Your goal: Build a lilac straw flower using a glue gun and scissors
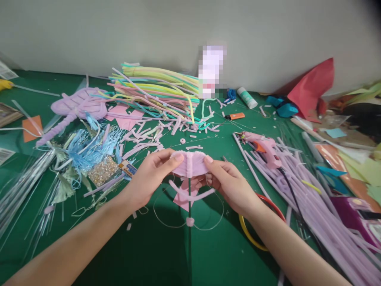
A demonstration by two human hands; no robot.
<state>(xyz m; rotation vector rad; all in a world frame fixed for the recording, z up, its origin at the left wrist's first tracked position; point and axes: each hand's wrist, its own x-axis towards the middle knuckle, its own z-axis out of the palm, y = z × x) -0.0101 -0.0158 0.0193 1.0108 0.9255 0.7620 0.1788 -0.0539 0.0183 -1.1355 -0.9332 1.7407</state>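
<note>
Between my two hands is a lilac pipe-cleaner piece [196, 169], fan-like, with a thick fuzzy rib down its middle. My left hand [149, 176] pinches its left edge, thumb on top. At the right edge, my right hand [233, 184] grips it the same way, with some fingers curled underneath. Below the piece runs a thin dark stem [189, 254]. A curved lilac pipe cleaner [202, 196] crosses that stem, and lower down sits a small fuzzy lilac knob [189, 221] with thin wire loops to either side. Behind them shows a pink paper square [180, 200].
Bundled coloured pipe cleaners [157, 85] lie at the back, near short lilac offcuts [143, 139]. Leftward are blue tassels [86, 145], a bag of beads [104, 171] and a lilac pipe-cleaner shape [79, 104]. Rightward are a pink glue gun [266, 147], an orange lighter [236, 116] and tape rolls [248, 234].
</note>
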